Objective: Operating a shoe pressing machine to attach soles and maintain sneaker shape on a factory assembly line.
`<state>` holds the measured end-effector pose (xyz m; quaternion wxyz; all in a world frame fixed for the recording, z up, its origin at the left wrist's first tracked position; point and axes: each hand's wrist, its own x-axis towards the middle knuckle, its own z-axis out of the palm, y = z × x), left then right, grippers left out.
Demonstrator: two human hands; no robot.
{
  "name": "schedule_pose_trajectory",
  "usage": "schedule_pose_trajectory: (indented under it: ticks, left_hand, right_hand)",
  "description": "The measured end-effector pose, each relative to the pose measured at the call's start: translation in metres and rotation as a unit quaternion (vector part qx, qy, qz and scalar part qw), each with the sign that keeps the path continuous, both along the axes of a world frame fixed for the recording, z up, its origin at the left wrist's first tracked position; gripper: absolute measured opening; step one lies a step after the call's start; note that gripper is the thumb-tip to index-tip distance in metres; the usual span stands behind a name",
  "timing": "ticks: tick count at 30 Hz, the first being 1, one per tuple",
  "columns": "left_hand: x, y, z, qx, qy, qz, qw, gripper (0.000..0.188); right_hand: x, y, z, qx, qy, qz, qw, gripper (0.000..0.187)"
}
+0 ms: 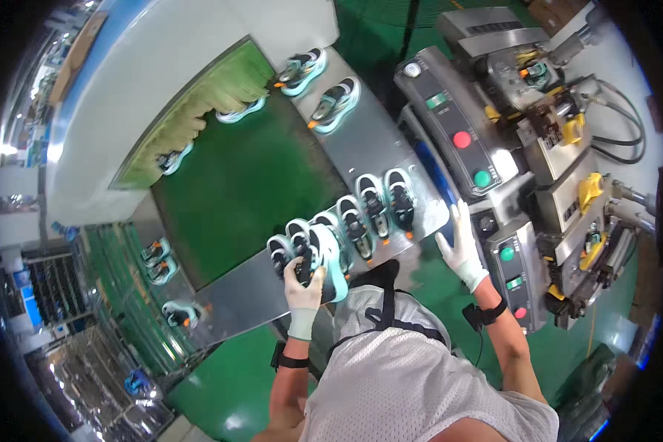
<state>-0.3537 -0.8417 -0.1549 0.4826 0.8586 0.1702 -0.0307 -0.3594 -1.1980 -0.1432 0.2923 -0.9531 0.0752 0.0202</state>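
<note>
My left hand (302,293), in a white glove, is closed on a black-and-white sneaker (334,269) with a pale mint sole, at the near edge of the metal table (247,298). Beside it stand several similar sneakers (372,202) in a row along that edge, with small orange bits at their ends. My right hand (460,247), also gloved, is raised to the right of the row with nothing in it, its thumb and fingers apart. It is nearest to the front of the machine with control panels (486,221).
Green belt (250,184) runs under a fringed curtain (199,110) into a white housing (177,44), with sneakers by the curtain. A sneaker pair (335,103) lies on the far metal ledge. More shoes (158,261) stand at left, by green rollers (118,258). Yellow-clamped presses (589,191) stand at right.
</note>
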Motion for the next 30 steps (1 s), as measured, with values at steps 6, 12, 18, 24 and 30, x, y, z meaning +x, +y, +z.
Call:
schedule_pose_trajectory:
  ticks: [6, 12, 18, 24, 30]
  left_hand:
    - [-0.056, 0.106, -0.019, 0.099, -0.029, 0.133, 0.986, 0.05]
    - [-0.033, 0.123, -0.1, 0.129, 0.061, 0.161, 0.977, 0.061]
    - [-0.05, 0.12, -0.144, 0.024, 0.052, 0.139, 0.989, 0.082]
    - [-0.049, 0.122, -0.146, -0.126, 0.043, 0.112, 0.985, 0.081]
    - [-0.022, 0.171, -0.132, -0.029, 0.192, 0.057, 0.979, 0.072]
  right_hand:
    - [-0.037, 0.058, -0.022, 0.092, -0.013, 0.052, 0.994, 0.069]
    - [-0.04, 0.119, -0.004, 0.142, 0.023, 0.099, 0.985, 0.058]
    - [-0.007, 0.241, -0.021, 0.279, 0.054, 0.209, 0.936, 0.052]
    - [0.039, 0.357, -0.112, 0.132, 0.181, 0.241, 0.944, 0.074]
    - [0.075, 0.372, -0.124, 0.174, 0.277, 0.115, 0.938, 0.065]
